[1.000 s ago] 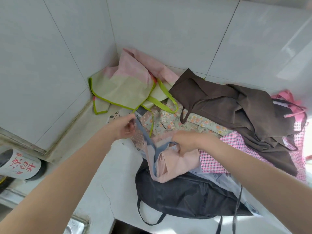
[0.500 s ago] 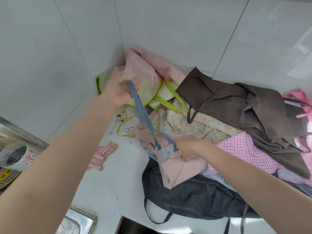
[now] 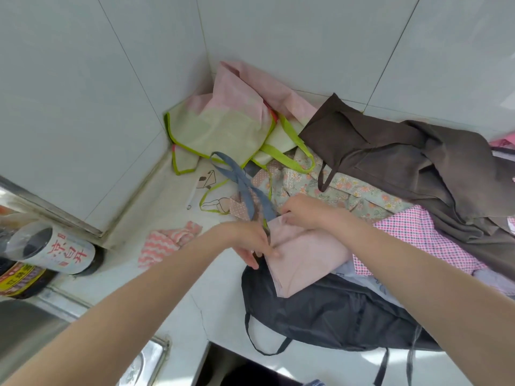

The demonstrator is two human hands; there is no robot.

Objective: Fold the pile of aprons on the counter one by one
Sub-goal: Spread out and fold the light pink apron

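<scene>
Since half a second ago the left hand [image 3: 249, 244] has dropped from up near the corner wall to the folded pink apron [image 3: 303, 254], its straightened fingers [image 3: 267, 250] pressing the near-left edge. Beside it, the right hand [image 3: 303, 211] grips the apron's far edge with curled fingers. A blue-grey strap [image 3: 239, 181] trails away beyond both hands. Under the hands lies a black apron [image 3: 328, 310]; to the right, a pink checked apron [image 3: 412, 240]; farther off, a brown apron [image 3: 404, 160], a floral one [image 3: 342, 188] and a green-trimmed one [image 3: 223, 129]. Left of the hands sits a striped cloth [image 3: 164, 242] on the counter [image 3: 178, 277].
</scene>
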